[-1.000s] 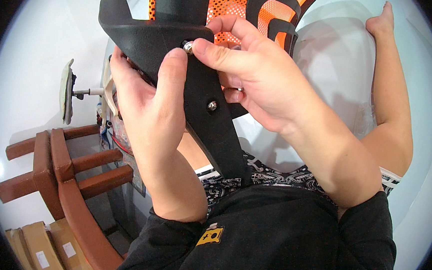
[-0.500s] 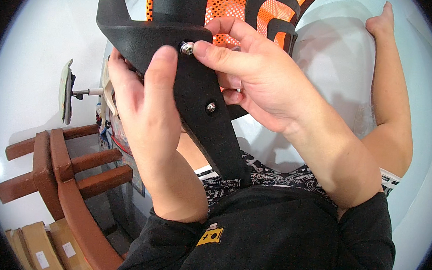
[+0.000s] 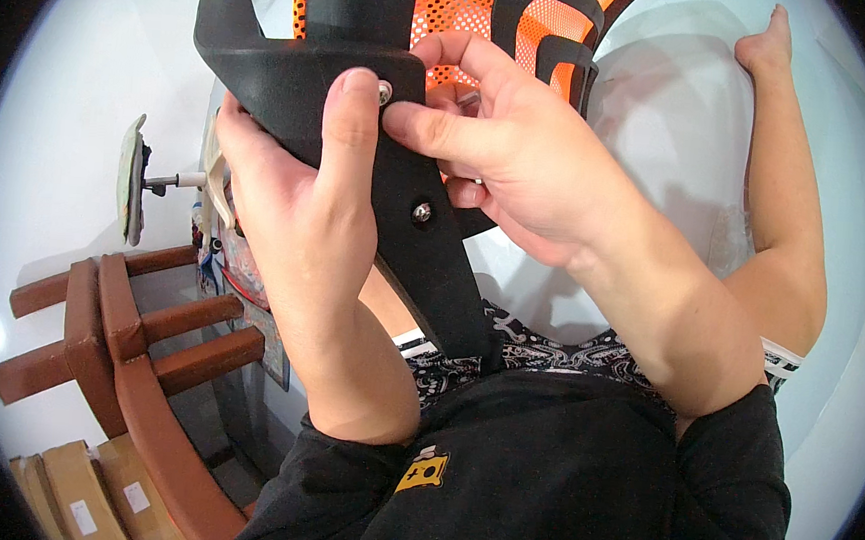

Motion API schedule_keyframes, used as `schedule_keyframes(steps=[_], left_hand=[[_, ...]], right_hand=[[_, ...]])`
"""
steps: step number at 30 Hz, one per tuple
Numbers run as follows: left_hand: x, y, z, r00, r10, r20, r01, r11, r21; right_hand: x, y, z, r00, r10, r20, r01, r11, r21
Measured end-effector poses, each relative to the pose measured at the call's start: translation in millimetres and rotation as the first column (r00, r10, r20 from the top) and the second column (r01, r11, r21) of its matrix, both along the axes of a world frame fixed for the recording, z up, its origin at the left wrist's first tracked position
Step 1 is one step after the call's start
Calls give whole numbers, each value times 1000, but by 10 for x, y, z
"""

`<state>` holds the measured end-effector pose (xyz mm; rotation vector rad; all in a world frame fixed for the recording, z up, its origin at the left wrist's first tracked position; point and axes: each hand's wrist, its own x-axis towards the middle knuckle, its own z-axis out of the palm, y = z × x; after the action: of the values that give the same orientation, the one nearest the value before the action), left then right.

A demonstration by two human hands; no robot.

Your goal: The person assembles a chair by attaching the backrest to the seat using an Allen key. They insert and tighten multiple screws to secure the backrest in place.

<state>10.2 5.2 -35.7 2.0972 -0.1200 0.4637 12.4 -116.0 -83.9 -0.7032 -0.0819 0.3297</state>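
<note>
A black plastic chair part [image 3: 423, 259] runs from my lap up to a flared upper end. Two shiny bolts sit in its face: the upper bolt [image 3: 385, 93] and the lower bolt [image 3: 421, 212]. My left hand [image 3: 308, 186] is wrapped round the part's left side, its thumb lying against the upper bolt. From the right, my right hand [image 3: 507, 140] pinches the part's edge, thumb on the face just below that bolt and index finger curled over the edge. Its other fingers are folded; a small pale thing shows by them, too little to name.
An orange mesh chair back [image 3: 455, 21] with black trim lies beyond my hands. On the left are a brown wooden frame [image 3: 146, 350], cardboard boxes [image 3: 106, 493] and a green pad on a rod [image 3: 133, 184]. My bare leg [image 3: 784, 194] stretches out on the right.
My left thumb has slid up and right onto the upper bolt, partly covering it. My right thumb has dropped slightly below the bolt. The chair part has stayed almost still.
</note>
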Motion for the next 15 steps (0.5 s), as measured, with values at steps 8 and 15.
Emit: schedule_keyframes(steps=[8,15], left_hand=[[-29,-29,-19,997,-81,12,82,974,-212],[3,-17,9,999,-53,-11,52,996,-75]], right_hand=[[8,-21,37,998,41,-57,-41,999,3],[14,-45,-12,1000,29,-4,-29,999,-38]])
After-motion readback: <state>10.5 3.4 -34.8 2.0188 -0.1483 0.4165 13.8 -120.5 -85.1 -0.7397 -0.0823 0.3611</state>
